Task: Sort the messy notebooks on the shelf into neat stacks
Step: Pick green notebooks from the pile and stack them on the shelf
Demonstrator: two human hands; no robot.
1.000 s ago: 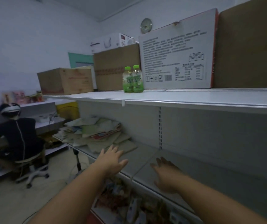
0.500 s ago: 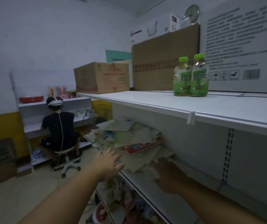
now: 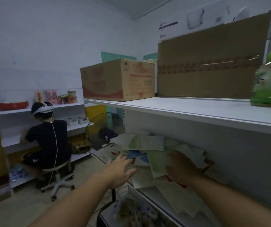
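White shelving (image 3: 230,154) fills our right side of a pale-walled storeroom. On its dim middle level, under the upper shelf (image 3: 189,108), the notebooks (image 3: 141,142) lie in one loose heap. The heap runs lengthwise along the shelf, covers overlapping at odd angles, too jumbled for us to count. The topmost one lies with its long side along the shelf; a green notebook (image 3: 157,163) below it points slantwise toward the back.

Our right hand (image 3: 180,167) lies on that green notebook; whether its fingers curl round it we cannot tell. Our left hand (image 3: 120,171) hovers at the heap's near left edge, fingers straight and spread.

Above stand two cardboard boxes (image 3: 118,79) and what look like two green bottles (image 3: 269,86), blurred. Farther left, one fan (image 3: 105,130) stands and one person (image 3: 47,140) sits on a wheeled stool (image 3: 57,181), facing other shelves.
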